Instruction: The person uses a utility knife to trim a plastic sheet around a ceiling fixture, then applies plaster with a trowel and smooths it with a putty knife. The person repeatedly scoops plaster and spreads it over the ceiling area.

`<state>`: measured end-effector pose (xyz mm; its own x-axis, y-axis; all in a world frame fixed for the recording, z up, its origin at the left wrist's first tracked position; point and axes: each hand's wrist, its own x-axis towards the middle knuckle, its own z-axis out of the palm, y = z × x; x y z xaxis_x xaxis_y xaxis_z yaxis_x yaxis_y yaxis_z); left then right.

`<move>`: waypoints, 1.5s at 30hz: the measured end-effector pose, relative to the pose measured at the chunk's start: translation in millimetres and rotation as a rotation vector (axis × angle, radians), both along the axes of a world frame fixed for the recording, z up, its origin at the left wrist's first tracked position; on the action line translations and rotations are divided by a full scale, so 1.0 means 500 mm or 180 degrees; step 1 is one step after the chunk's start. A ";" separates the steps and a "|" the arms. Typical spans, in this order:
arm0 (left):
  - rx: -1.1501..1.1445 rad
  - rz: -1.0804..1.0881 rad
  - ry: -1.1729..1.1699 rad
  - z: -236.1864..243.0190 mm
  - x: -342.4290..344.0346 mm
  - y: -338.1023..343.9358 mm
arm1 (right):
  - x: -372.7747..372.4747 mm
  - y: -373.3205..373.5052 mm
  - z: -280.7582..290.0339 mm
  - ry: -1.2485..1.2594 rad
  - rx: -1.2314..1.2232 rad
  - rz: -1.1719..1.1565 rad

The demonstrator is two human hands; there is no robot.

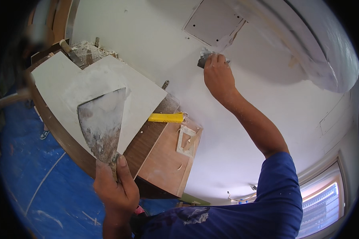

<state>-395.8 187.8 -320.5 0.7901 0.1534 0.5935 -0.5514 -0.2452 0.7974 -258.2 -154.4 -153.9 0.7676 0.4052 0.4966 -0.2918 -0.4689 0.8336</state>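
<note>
My left hand (117, 191) grips the handle of a wide putty knife (103, 119). Its blade is smeared with white and dark residue and appears over a white board (143, 95) coated in places with white filler. My right arm reaches up, and my right hand (219, 79) is closed on a small dark-edged filling blade (203, 61) with whitish paste along its top. That blade is at the white wall, just below a rectangular patch panel (213, 22) with dark dots and a cracked, rough edge. Whether it touches the wall is hard to tell.
The board lies on a brown wooden table (145, 139). Another knife with a wooden handle (68, 49) lies beside scraps. A yellow ridged plastic tool (166, 118) and a white rectangular frame (181, 145) lie nearby. Blue sheeting (40, 175) covers the floor; clear plastic (335, 59) hangs upper right.
</note>
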 end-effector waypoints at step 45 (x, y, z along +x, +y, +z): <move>0.0360 -0.1347 0.0136 -0.048 -0.015 -0.138 | -0.137 -0.013 0.224 -0.0075 0.0994 0.1384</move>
